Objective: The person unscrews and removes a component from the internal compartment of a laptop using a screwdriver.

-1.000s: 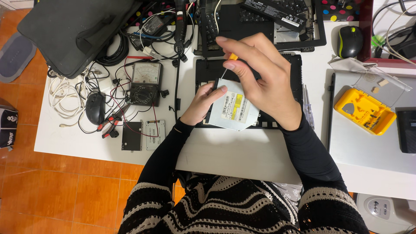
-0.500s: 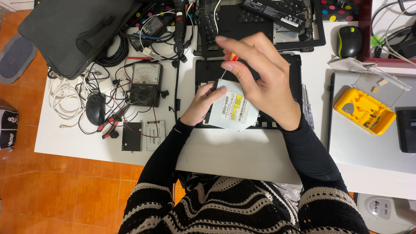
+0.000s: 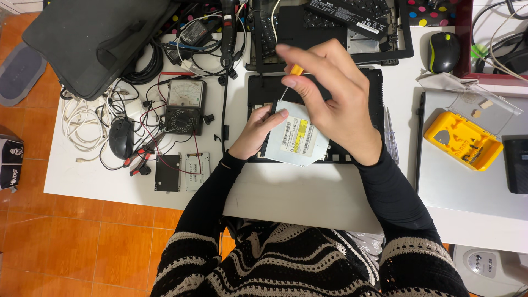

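A silver optical disc drive (image 3: pixel 297 140) with a yellow-and-white label lies tilted over an opened black laptop base (image 3: pixel 258 88). My left hand (image 3: pixel 257 132) grips the drive's left edge and black front bezel. My right hand (image 3: pixel 330 102) is above the drive, fingers closed on a small screwdriver (image 3: pixel 291 77) with an orange-yellow handle. Its thin shaft points down at the drive's upper left corner. My right palm hides the drive's right side.
An analog multimeter (image 3: pixel 184 104) with red and black leads, a black mouse (image 3: pixel 121 137), cables and two small drives (image 3: pixel 181 171) lie left. A yellow bit case (image 3: pixel 462 140) sits right, another mouse (image 3: pixel 443 50) and laptop parts at the back.
The drive and left hand stay as they were. My right hand's fingers have shifted slightly on the screwdriver handle, as if twisting it.
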